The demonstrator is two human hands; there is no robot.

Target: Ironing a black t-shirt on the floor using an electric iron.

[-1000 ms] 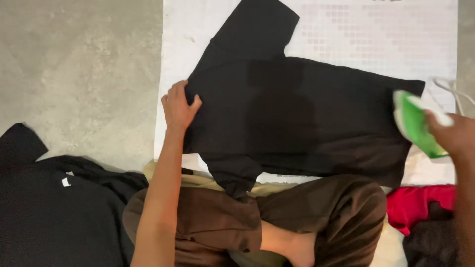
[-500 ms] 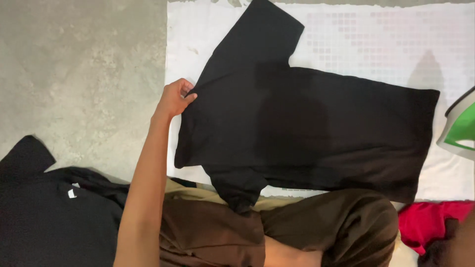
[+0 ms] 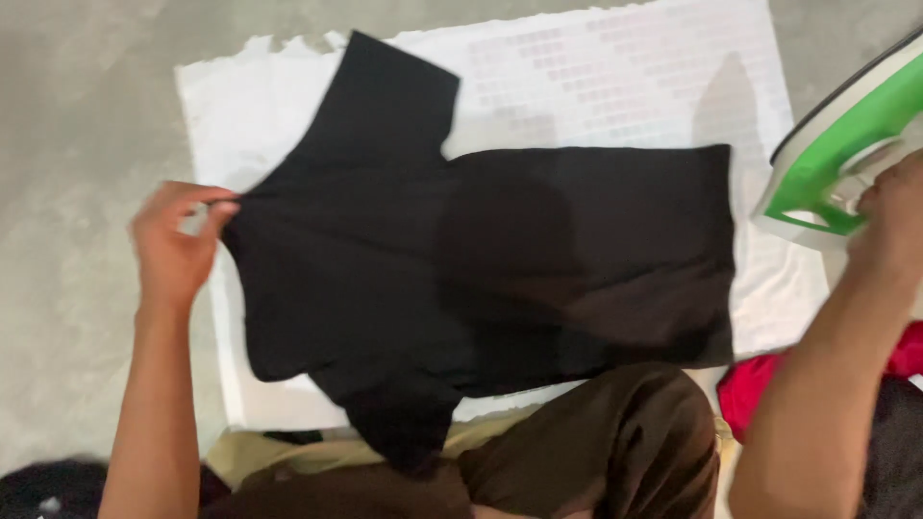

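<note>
Head view: a black T-shirt [image 3: 481,279] lies spread flat across the middle of the frame on a white cloth [image 3: 615,86] laid over the grey floor [image 3: 77,115]. The left hand [image 3: 173,250], at centre left, pinches the shirt's shoulder edge between thumb and fingers. The right hand [image 3: 889,216], at the right edge, grips a green and white iron [image 3: 836,154] held off the shirt, so pressing looks not yet begun. Bare cloth borders the shirt above and right; brown-trousered knees [image 3: 615,442] crowd the lower edge.

left hand [image 3: 173,248] in a fingertip pinch, right hand [image 3: 889,226] in a closed grip, arms outstretched
</note>
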